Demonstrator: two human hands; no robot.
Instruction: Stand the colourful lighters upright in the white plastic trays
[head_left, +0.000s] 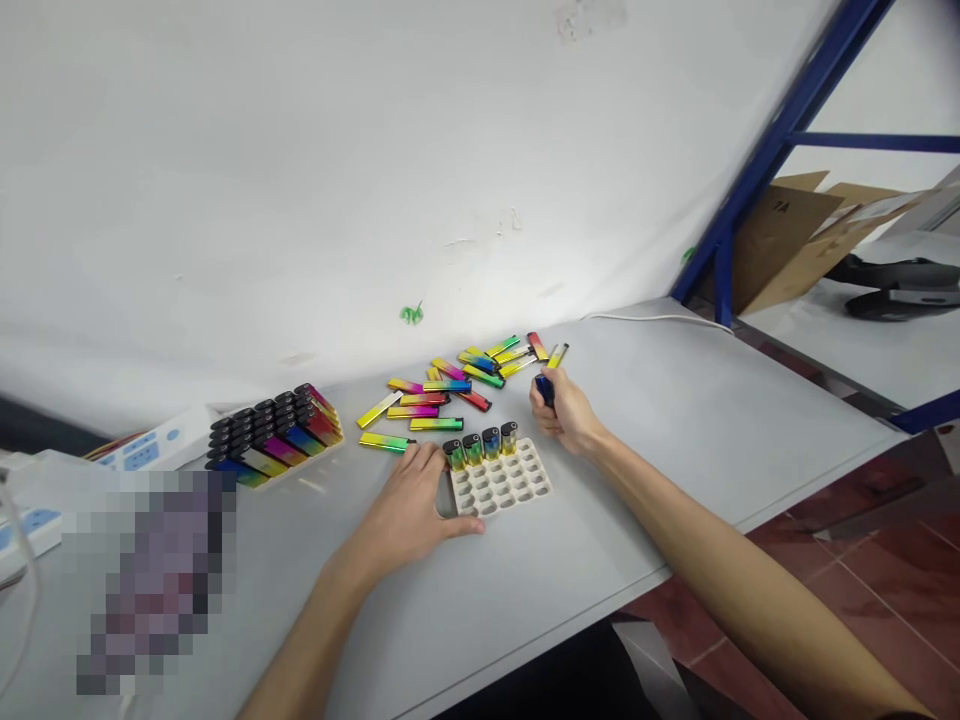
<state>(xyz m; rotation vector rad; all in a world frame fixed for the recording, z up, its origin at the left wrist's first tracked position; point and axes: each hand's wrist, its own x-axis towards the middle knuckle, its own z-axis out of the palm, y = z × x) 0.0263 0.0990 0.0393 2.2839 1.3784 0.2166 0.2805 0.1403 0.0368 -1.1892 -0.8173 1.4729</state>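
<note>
A cream tray [491, 490] with rows of holes lies on the table in front of me. Several lighters [480, 448] with black tops stand upright in its back row. My left hand [409, 500] holds the tray by its left side, fingers at the back corner and thumb along the front edge. Right of the tray, my right hand [566, 412] is closed around a dark blue lighter [545, 390], partly hidden by the fingers. A yellow lighter [557, 355] shows just beyond this hand. Many colourful lighters [424, 411] lie loosely behind the tray.
To the left stands a second tray [330, 445] packed with upright lighters. Power strips [154, 450] and a blurred-out item [157, 580] are at the far left. A white wall [450, 200] rises behind. Blue rack posts [780, 150] and a cardboard box [787, 235] are at right.
</note>
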